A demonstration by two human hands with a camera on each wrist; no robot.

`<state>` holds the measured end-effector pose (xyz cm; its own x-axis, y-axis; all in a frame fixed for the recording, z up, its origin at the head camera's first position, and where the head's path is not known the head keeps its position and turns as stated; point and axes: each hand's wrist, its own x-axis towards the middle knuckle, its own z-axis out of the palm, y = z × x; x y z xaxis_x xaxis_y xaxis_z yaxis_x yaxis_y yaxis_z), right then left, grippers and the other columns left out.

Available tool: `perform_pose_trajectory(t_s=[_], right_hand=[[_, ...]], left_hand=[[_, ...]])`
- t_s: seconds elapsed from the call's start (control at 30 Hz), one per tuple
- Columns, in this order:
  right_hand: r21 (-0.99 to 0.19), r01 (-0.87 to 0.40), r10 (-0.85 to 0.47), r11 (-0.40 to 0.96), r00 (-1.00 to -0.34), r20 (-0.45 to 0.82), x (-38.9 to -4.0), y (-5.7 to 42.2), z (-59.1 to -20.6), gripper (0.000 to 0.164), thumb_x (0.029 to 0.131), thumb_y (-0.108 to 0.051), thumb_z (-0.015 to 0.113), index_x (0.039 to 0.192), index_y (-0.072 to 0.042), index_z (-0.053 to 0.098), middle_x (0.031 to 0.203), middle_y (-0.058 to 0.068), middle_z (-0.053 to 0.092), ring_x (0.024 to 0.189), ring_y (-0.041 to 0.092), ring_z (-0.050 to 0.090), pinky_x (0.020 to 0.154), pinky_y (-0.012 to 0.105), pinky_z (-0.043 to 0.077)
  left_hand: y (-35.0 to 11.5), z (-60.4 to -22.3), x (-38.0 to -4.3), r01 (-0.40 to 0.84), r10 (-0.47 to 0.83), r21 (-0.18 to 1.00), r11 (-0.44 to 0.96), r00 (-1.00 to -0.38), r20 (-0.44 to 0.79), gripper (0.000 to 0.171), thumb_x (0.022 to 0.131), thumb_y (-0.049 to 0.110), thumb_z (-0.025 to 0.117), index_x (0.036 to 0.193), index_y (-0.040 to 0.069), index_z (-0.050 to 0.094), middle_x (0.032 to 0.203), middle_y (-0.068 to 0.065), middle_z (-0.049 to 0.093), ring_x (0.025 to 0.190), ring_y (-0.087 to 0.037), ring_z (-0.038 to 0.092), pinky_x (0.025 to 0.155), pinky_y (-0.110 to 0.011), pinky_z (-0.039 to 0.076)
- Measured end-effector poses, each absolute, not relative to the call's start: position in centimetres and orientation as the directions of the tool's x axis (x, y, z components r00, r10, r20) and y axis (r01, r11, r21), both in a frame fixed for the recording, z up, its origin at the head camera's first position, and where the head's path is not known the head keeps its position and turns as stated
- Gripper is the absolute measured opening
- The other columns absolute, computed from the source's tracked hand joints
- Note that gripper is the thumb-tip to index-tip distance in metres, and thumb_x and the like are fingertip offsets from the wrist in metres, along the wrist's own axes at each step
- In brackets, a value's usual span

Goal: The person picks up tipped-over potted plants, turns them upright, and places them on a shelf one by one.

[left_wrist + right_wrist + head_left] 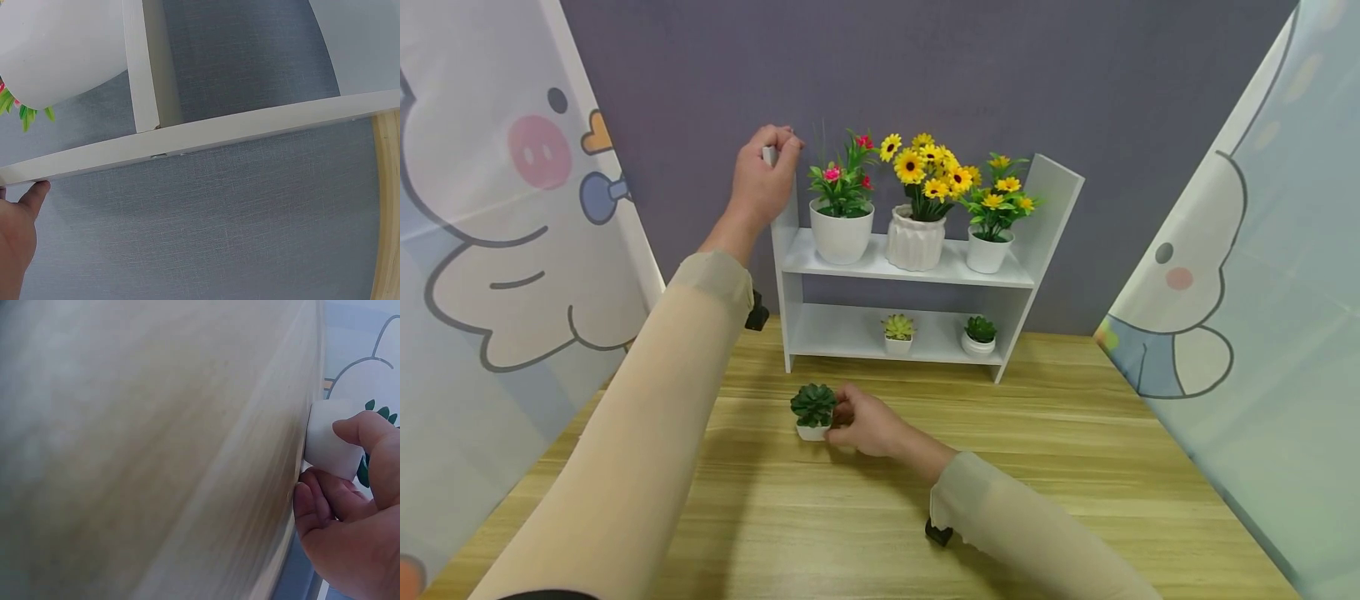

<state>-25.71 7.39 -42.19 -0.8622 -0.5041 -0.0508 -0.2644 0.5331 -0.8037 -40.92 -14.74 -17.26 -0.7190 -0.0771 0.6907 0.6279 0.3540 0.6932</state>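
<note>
My left hand (pixel 763 179) grips the top of the left side panel of a white two-tier shelf (pixel 1054 212). In the left wrist view, the thumb (pixel 34 197) lies against the panel's edge (pixel 231 131); the other fingers are mostly out of that view. On the table in front of the shelf, a small dark green potted succulent (pixel 814 403) stands upright in a white pot (pixel 325 437). My right hand (pixel 876 427) holds that pot from its right side, thumb on one face and curled fingers on another.
On the upper tier stand a pink-flowered plant (pixel 842 237), yellow sunflowers (pixel 916 242) in a ribbed pot and a smaller yellow-flowered plant (pixel 988 252). Below are two little succulents, one light green (pixel 898 327), one darker (pixel 979 331). Cartoon-printed sheets (pixel 490 208) hang at both sides of the wooden table (pixel 1075 442).
</note>
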Motion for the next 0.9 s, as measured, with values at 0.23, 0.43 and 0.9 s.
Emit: perform_pose_trajectory(t_s=[0.23,0.43,0.9], right_hand=[[-0.81,-0.244,-0.501,0.533,-0.863,-0.07,-25.99,7.27,-42.24,0.069,0.093,-0.02,0.086,0.149,-0.002,0.051,0.136,0.014,0.068,0.126,0.027,0.066,0.113,0.048,0.056],[-0.84,-0.218,-0.499,0.496,-0.864,-0.07,-26.17,7.3,-42.42,0.06,0.094,-0.018,0.089,0.144,-0.006,0.058,0.132,0.01,0.07,0.119,0.021,0.066,0.109,0.045,0.056],[-0.9,-0.164,-0.478,0.404,-0.877,-0.054,-26.55,7.48,-42.37,0.057,0.103,-0.015,0.078,0.154,-0.008,0.054,0.146,0.02,0.062,0.099,0.023,0.075,0.079,0.031,0.061]], left_hand=[[-14.74,-17.29,-40.85,0.628,-0.078,0.69,0.36,-0.717,0.693,0.024,0.112,0.032,0.055,0.088,0.025,0.057,0.131,-0.004,0.068,0.152,-0.009,0.052,0.126,-0.027,0.041],[-14.7,-17.21,-40.85,0.631,-0.075,0.693,0.35,-0.718,0.692,0.025,0.111,0.032,0.056,0.087,0.026,0.055,0.128,0.0,0.068,0.152,-0.009,0.052,0.126,-0.026,0.041],[-14.76,-17.25,-40.99,0.643,-0.076,0.687,0.338,-0.709,0.701,0.027,0.111,0.03,0.057,0.085,0.026,0.054,0.117,0.009,0.065,0.152,-0.01,0.053,0.127,-0.027,0.04]])
